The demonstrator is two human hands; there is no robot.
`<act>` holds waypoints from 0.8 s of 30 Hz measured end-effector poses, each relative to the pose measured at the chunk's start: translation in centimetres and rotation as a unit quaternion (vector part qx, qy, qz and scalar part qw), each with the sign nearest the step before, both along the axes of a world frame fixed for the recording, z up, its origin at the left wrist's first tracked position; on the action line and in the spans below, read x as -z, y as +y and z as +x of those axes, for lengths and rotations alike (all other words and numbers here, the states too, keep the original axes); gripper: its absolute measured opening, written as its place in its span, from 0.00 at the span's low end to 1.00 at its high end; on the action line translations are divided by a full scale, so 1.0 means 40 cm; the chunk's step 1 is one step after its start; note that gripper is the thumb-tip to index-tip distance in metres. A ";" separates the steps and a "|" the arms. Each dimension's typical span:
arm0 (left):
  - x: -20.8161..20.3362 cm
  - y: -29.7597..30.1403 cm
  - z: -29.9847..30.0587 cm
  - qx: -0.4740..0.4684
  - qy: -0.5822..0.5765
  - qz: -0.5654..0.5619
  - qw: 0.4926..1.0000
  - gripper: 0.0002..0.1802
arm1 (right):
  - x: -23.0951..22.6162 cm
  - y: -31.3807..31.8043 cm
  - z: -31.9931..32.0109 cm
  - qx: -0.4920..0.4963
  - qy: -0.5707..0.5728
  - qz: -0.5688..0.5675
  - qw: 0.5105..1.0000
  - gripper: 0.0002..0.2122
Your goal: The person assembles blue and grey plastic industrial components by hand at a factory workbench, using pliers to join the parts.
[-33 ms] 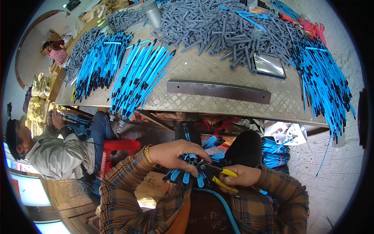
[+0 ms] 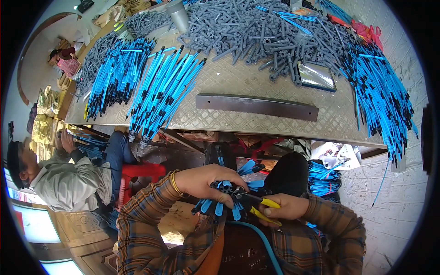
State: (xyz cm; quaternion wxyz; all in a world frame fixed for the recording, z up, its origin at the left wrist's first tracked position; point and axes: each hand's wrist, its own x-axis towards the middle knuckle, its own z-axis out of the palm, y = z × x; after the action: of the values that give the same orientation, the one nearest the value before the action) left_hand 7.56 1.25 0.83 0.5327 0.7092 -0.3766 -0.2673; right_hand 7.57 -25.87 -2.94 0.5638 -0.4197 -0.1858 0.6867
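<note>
My left hand (image 2: 208, 179) is wrapped over a cluster of blue-and-black strips (image 2: 219, 209), held above my lap with the blue ends fanning out below the fingers. A dark round piece at the cluster's middle is partly covered by my thumb. In my right hand (image 2: 288, 207) is a pair of pliers (image 2: 269, 202) with yellow handles. Its dark jaws reach into the cluster beside my left fingers; what they touch cannot be made out. More blue strips (image 2: 250, 167) lie across my lap just beyond my hands.
Ahead stands a table (image 2: 238, 82) with a metal bar (image 2: 256, 107) near its front edge. Grey plastic parts (image 2: 256, 36) are heaped at the back. Bundles of blue strips (image 2: 167, 87) lie left, others (image 2: 380, 91) hang over the right edge. A co-worker (image 2: 68, 178) sits at left.
</note>
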 end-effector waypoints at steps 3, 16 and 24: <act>-0.005 -0.004 -0.009 -0.010 0.017 0.035 0.999 0.21 | -0.042 -0.014 -0.002 -0.005 -0.065 -0.021 0.998 0.15; -0.003 -0.051 -0.049 -0.099 -0.014 0.079 0.992 0.17 | -0.176 -0.020 0.048 -0.074 -0.420 -0.148 0.892 0.20; -0.012 -0.084 -0.031 -0.163 0.010 0.100 0.981 0.21 | -0.118 -0.027 0.009 -0.003 -0.655 -0.181 0.734 0.15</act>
State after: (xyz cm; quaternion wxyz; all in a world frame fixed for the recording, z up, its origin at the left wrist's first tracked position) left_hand 6.31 -2.11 1.30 0.4997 0.8079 -0.2216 -0.2202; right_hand 7.92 -26.93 1.76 0.2139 -0.8590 -0.3828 0.2642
